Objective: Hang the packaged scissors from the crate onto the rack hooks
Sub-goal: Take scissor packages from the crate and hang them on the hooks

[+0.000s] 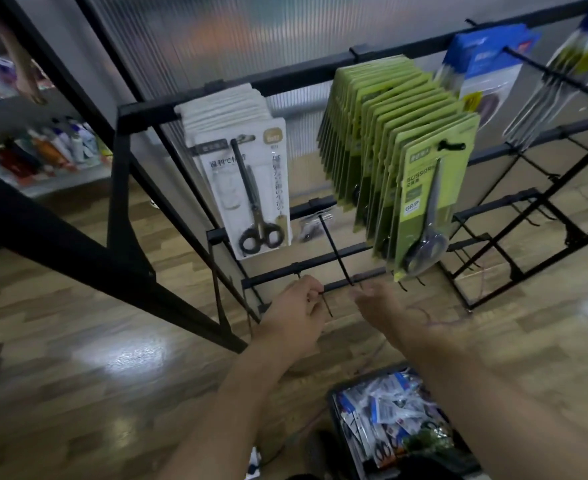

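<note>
A black metal rack [306, 76] carries two full hooks: white-carded scissors packs [247, 188] on the left and several green-carded scissors packs [420, 181] to their right. Below them a bare black hook [335, 251] juts forward from a lower bar. My left hand [296, 313] pinches another thin black hook [325, 303] low on the rack. My right hand [386, 306] hovers just right of it, fingers relaxed and holding nothing. At the bottom of the view, the dark crate [348, 445] holds a jumble of packaged items.
Blue-carded packs [486, 67] and long metal utensils [555, 95] hang further right. Empty hooks and bars fill the rack's lower right [514, 230]. A shelf of bottles [53, 150] stands at the left behind a slanted black frame beam [60, 237]. Wood-look floor lies below.
</note>
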Tool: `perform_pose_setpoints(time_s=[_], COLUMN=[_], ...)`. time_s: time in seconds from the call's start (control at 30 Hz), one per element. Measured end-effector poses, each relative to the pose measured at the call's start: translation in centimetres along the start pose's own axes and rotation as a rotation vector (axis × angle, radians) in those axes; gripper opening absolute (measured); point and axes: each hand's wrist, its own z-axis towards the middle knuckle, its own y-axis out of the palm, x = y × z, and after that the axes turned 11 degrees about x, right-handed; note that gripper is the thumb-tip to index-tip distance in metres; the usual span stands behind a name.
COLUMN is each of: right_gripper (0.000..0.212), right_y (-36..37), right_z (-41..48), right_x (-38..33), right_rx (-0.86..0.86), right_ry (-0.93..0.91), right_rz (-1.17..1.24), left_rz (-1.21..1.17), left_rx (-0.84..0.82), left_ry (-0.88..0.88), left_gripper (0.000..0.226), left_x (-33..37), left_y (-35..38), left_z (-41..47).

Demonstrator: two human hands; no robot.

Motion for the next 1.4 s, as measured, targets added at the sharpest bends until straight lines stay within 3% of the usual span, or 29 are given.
perform_pose_setpoints(time_s=[0.1,0.2,0.33,0.63,1.07,1.4], right_gripper=[0.033,0.030,0.051,0.063,0.063,0.054], right_y=[-2.8,-6.2,-10.4,-21.3,-27.4,-24.5], right_z=[-3.9,-7.0,-8.5,-11.1,-14.3,-14.9], right_x=[2.6,3.7,5.7,11.5,21.6,26.8], right_rx=[-0.003,-0.014,-0.085,-0.087,-0.143,-0.197], right_ry=[0.008,-0.064,-0.250,-0.628,-0.559,-0.325], right_rz=[-0.034,-0.100,-0.252,-0.636,-0.792,-0.923], left_rz=[0.036,0.025,0.045,0.436,0.550,0.361], left_rx=[-0.013,-0.002,0.062,0.203,0.080,-0.046], left_ry=[0.017,0.006,0.013,-0.098,-0.131,-0.211], left_gripper=[0.019,0.015,0.020,0.043,0.059,0.059], left_x=[0.6,2.1,4.9,12.0,16.4,9.3], left_y=[0.9,2.1,4.3,13.4,22.3,24.9], left_z=[-0.6,-1.8,-4.2,-13.4,-22.1,-22.8])
